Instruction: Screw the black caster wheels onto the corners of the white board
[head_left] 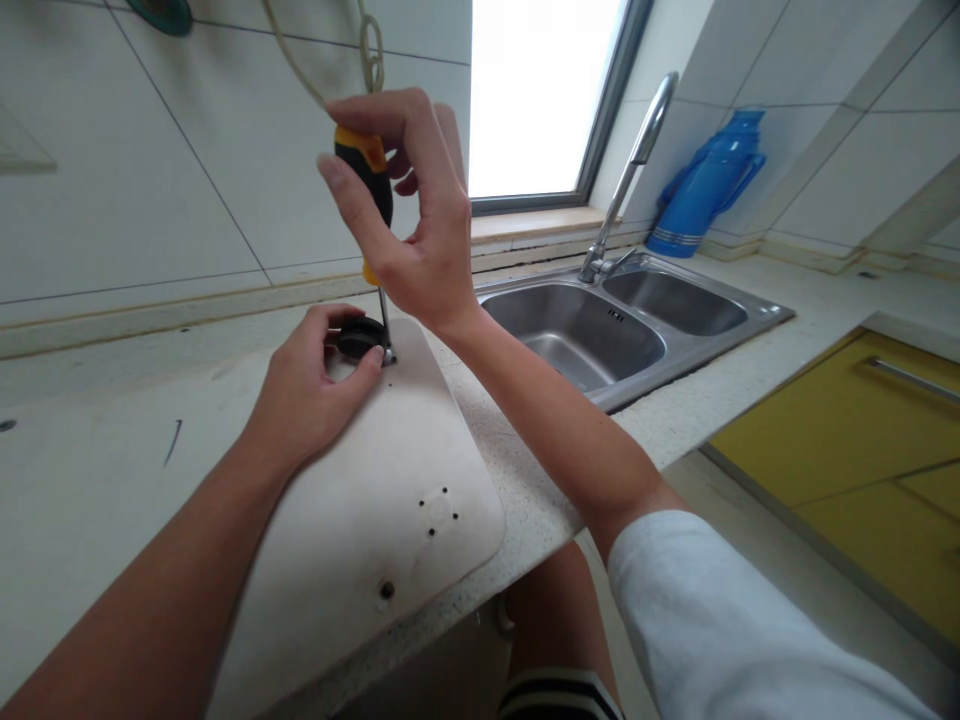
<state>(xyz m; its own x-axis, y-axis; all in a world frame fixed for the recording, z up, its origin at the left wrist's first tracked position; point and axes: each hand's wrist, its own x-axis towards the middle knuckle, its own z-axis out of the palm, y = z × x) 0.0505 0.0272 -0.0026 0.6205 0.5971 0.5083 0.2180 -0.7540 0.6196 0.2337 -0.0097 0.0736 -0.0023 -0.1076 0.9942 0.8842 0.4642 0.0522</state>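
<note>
My right hand (420,200) is closed around the yellow and black handle of a screwdriver (365,165), held nearly upright. Its metal shaft points down to a small metal plate beside a black caster wheel (361,337). Fingers and thumb of my left hand (319,375) grip this caster from both sides against a pale board (352,480) with rounded corners. The tip meets the plate close to my left thumb; the screw head there is too small to make out. Nearer the front edge, the board has a group of small screw holes (439,510) and one larger hole (385,590).
The board lies on a speckled countertop (540,480). To the right are a double steel sink (577,350) with a tall faucet (637,150) and a blue thermos flask (705,185). Yellow cabinets (847,450) stand at far right. A thin cord (371,50) hangs along the tiled wall.
</note>
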